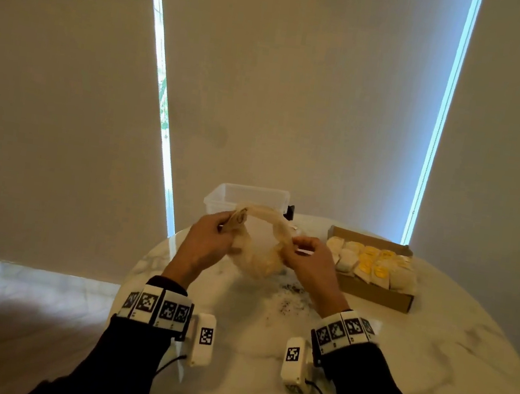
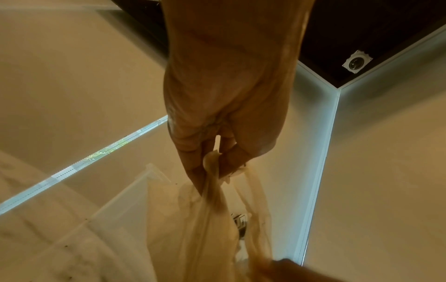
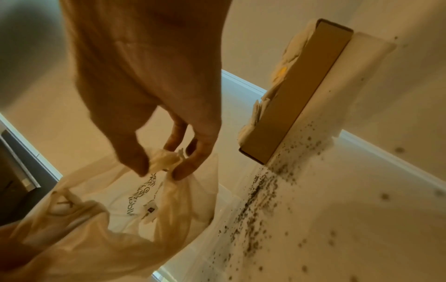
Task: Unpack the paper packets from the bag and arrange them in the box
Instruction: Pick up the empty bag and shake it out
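From the head view, I hold the thin plastic bag [image 1: 260, 246] above the desk [image 1: 428, 367], my left hand [image 1: 210, 240] gripping one bunched handle and my right hand [image 1: 306, 259] the other; the cardboard box [image 1: 375, 293] sits to my right, already lined with paper packets [image 1: 372, 264]. The left wrist view shows my fingers [image 2: 200, 167] curled round the twisted film. In the right wrist view, thumb and fingertips [image 3: 185, 169] pinch the crumpled handle. I judge I'm spreading the mouth; next I must free one hand and reach inside, though I cannot tell whether any packets remain.
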Demonstrator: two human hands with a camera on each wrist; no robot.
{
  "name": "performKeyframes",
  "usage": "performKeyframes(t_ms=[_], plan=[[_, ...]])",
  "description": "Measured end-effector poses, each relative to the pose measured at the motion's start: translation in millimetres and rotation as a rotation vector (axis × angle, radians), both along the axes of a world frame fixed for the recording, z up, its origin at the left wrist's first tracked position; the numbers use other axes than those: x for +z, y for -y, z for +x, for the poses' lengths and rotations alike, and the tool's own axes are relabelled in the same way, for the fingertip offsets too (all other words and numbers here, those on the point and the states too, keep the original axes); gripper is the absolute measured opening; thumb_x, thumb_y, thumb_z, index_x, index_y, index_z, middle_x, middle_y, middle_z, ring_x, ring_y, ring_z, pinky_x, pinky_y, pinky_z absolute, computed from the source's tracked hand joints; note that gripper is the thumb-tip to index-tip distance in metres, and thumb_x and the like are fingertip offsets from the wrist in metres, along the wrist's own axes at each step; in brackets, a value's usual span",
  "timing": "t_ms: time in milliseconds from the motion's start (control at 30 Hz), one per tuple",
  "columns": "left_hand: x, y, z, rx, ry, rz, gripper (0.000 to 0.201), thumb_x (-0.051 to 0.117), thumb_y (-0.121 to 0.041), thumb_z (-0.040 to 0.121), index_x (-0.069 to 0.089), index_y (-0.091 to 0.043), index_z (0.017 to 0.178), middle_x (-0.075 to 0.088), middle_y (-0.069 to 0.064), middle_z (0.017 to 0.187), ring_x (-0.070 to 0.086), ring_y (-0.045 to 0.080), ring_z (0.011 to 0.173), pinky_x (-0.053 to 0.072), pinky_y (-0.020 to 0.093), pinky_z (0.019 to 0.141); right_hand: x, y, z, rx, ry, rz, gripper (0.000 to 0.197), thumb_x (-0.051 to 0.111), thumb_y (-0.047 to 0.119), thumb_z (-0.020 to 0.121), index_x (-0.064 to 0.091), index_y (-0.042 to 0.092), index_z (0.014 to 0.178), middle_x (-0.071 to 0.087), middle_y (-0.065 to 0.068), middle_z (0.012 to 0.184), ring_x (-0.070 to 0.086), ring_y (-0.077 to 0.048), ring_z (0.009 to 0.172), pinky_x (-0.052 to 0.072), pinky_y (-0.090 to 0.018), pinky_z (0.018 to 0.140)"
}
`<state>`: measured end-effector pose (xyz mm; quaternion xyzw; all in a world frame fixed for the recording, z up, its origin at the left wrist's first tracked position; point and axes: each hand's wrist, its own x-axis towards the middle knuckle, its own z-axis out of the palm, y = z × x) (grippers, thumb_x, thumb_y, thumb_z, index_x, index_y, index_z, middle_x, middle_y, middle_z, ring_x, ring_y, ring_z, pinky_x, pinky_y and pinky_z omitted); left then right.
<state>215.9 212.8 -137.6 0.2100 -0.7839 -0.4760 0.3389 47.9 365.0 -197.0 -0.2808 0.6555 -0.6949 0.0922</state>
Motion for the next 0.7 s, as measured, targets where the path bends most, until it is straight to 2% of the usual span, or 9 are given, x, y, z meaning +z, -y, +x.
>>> performKeyframes(t_ms=[67,167,233,333,400,467,567,633,700], plan=[[5.3,-4.6,0.9,-0.019,-0.016,0.006,0.024,0.071,-0.012,0.099,0.080,-0.022,0.118,0.080,-0.004,0.106,0.076,0.022,0.102,0.067,0.045,0.084,-6.8,1.2,-3.7,-0.046,-0.042,0.085,0.025,0.091,0.027,0.083,0.078,0.020,0.104,0.079,0.000,0.097,0.078,-0.016,0.085,0.067,-0.035,0.075],[14.5,-8.9,3.6,0.032,-0.034,0.012,0.021,0.080,-0.020,0.095,0.080,-0.022,0.116,0.078,-0.004,0.109,0.074,0.021,0.105,0.067,0.041,0.079,-9.5,0.6,-8.3,-0.096,-0.054,0.185,0.016,0.086,0.031,0.087,0.078,0.020,0.095,0.079,-0.001,0.089,0.076,-0.019,0.082,0.066,-0.037,0.069],[19.4,-8.6,5.8,0.158,0.007,-0.099,0.015,0.082,-0.025,0.094,0.077,-0.022,0.107,0.075,-0.007,0.105,0.073,0.014,0.096,0.064,0.029,0.073,-6.3,-0.8,-7.2,-0.178,-0.086,0.252,0.018,0.077,0.036,0.094,0.072,0.018,0.094,0.075,-0.003,0.090,0.073,-0.020,0.084,0.058,-0.030,0.063],[23.4,-11.2,7.8,0.275,0.065,-0.198,0.011,0.077,-0.010,0.092,0.074,-0.020,0.097,0.072,-0.004,0.100,0.070,0.012,0.088,0.052,0.015,0.062,-3.8,-0.4,-4.5,-0.188,-0.084,0.236,0.018,0.070,0.032,0.099,0.064,0.015,0.099,0.069,-0.004,0.095,0.064,-0.018,0.083,0.045,-0.025,0.059],[23.9,-14.8,4.6,0.291,0.142,-0.237,0.012,0.073,-0.009,0.092,0.075,-0.016,0.101,0.072,0.000,0.102,0.068,0.016,0.093,0.051,0.018,0.070,-1.7,1.5,-1.6,-0.112,-0.062,0.178,0.019,0.075,0.029,0.098,0.062,0.016,0.105,0.070,-0.001,0.099,0.067,-0.017,0.088,0.056,-0.029,0.066],[24.3,-19.4,-0.1,0.269,0.205,-0.189,0.009,0.071,-0.019,0.097,0.073,-0.015,0.104,0.071,0.003,0.104,0.069,0.019,0.096,0.057,0.028,0.078,1.0,3.2,-1.0,0.033,0.028,0.085,0.024,0.078,0.019,0.095,0.065,0.015,0.115,0.076,-0.004,0.107,0.074,-0.020,0.097,0.066,-0.038,0.081],[23.8,-22.5,-6.2,0.177,0.281,-0.041,0.018,0.062,-0.031,0.104,0.066,-0.014,0.110,0.070,0.007,0.108,0.070,0.024,0.099,0.064,0.041,0.086,6.5,-4.1,0.8,0.237,0.122,-0.020,0.031,0.080,0.007,0.092,0.072,0.012,0.121,0.081,-0.004,0.108,0.078,-0.020,0.101,0.066,-0.036,0.088],[23.0,-23.5,-6.8,0.116,0.308,0.036,0.021,0.062,-0.031,0.105,0.062,-0.015,0.118,0.068,0.007,0.114,0.068,0.026,0.105,0.063,0.046,0.093,4.2,-10.1,-4.7,0.176,0.032,0.011,0.034,0.088,0.012,0.085,0.077,0.021,0.117,0.081,0.000,0.105,0.078,-0.015,0.097,0.065,-0.031,0.085],[19.5,-21.6,-5.9,0.122,0.302,0.002,0.019,0.065,-0.030,0.104,0.062,-0.017,0.118,0.067,0.005,0.114,0.067,0.024,0.106,0.061,0.045,0.095,2.8,-16.3,-11.3,0.030,-0.036,0.048,0.034,0.091,0.013,0.080,0.080,0.027,0.109,0.081,0.001,0.095,0.078,-0.014,0.090,0.064,-0.028,0.077]])
